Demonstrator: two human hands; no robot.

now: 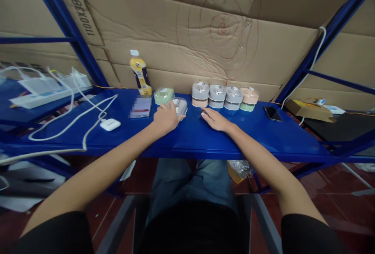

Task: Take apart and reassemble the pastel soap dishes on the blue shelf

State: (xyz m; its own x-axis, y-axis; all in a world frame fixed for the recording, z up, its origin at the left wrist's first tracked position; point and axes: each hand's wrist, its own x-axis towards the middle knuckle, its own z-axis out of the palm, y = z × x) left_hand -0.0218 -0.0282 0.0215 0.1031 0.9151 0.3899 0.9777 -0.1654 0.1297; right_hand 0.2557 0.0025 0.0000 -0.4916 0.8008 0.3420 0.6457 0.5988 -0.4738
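Note:
My left hand is closed around the left side of a small rounded grey case with a clear lid and a white label, resting on the blue table. A similar green case sits just behind that hand. My right hand rests on the table with its fingers loosely extended and the thumb slightly apart; nothing shows in it. Behind it stands a row of cases in stacks of two: a grey-over-pink stack, grey stacks and a pink-over-green stack.
A yellow drink bottle and a phone-like device are left of the cases. Farther left lie a white earbud case and looping white cables. A dark phone lies right. Cardboard walls the back.

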